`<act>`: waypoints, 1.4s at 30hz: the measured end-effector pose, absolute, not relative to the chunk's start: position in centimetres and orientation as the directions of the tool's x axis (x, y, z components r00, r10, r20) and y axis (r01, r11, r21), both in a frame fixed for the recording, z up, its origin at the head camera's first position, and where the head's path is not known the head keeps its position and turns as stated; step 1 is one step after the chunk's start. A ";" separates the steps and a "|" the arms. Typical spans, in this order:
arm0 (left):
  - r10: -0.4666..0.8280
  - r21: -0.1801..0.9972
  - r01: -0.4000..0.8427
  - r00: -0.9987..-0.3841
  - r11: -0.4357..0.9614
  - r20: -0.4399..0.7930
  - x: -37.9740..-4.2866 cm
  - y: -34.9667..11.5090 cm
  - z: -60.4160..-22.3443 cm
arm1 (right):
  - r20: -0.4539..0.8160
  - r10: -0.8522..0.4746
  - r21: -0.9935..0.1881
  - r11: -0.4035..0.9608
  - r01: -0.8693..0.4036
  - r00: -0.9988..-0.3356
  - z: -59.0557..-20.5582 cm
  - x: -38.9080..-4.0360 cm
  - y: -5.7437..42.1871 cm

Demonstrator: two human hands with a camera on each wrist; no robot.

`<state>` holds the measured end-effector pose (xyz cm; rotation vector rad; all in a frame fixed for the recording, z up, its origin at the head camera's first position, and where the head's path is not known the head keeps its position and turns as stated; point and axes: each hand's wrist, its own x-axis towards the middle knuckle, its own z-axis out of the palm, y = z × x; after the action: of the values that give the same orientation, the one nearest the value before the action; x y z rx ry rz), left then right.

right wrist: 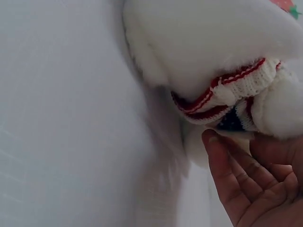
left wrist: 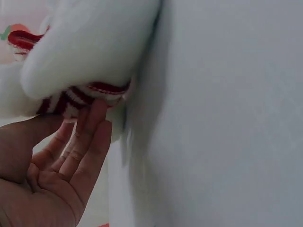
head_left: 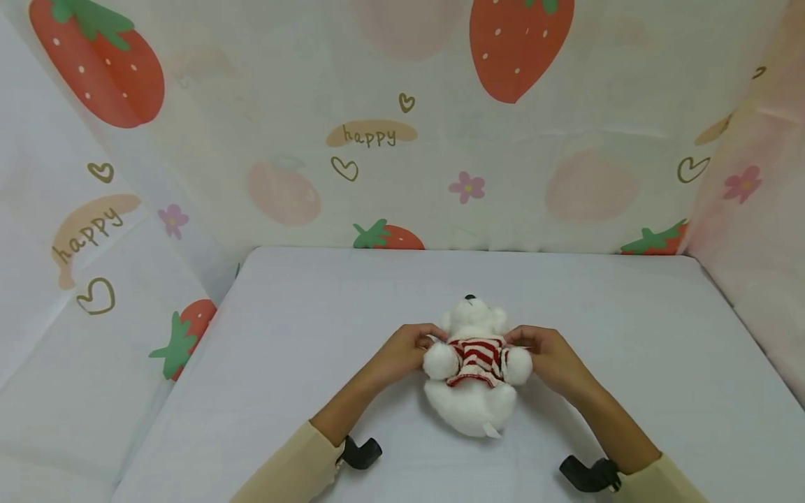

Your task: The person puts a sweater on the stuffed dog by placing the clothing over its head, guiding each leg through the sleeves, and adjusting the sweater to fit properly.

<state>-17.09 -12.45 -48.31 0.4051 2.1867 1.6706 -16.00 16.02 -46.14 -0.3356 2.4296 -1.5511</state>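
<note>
A white plush bear point(head_left: 468, 405) in a red-and-white striped knitted sweater point(head_left: 479, 358) is on the white table, belly up, its head toward the far side. My left hand point(head_left: 405, 351) pinches the bear's side by the shoulder, thumb and fingertips on the striped knit in the left wrist view. On the other side, my right hand point(head_left: 555, 358) holds the bear near its other arm. A dark blue patch point(right wrist: 231, 120) shows on the sweater in the right wrist view, close to that hand's fingertips. The bear's back is hidden from the head view.
The white table point(head_left: 302, 300) reaches back to a curtain point(head_left: 434, 209) printed with strawberries, hearts and flowers. More printed cloth hangs at the left and right sides. A black wrist-worn device point(head_left: 361, 454) sits at the left cuff, another point(head_left: 588, 474) at the right.
</note>
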 end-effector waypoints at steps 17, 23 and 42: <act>0.302 0.726 0.256 -0.951 0.638 0.069 -17.7 -11.6 -47.8 | 0.010 -0.277 -0.724 0.661 -0.198 -0.961 -46.3 -16.5 16.4; 0.335 0.772 0.244 -0.941 0.587 0.043 -17.2 -11.6 -48.4 | -0.056 -0.316 -0.767 0.621 -0.161 -0.947 -46.3 -16.1 16.2; 0.493 0.975 0.122 -0.870 0.188 0.014 -13.3 -14.3 -48.5 | -0.161 -0.383 -0.746 0.651 -0.142 -0.910 -42.3 -10.2 16.6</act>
<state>-13.29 -14.31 -48.48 0.5843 2.1652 1.7309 -10.21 16.65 -42.35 -0.4200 2.5674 -1.1217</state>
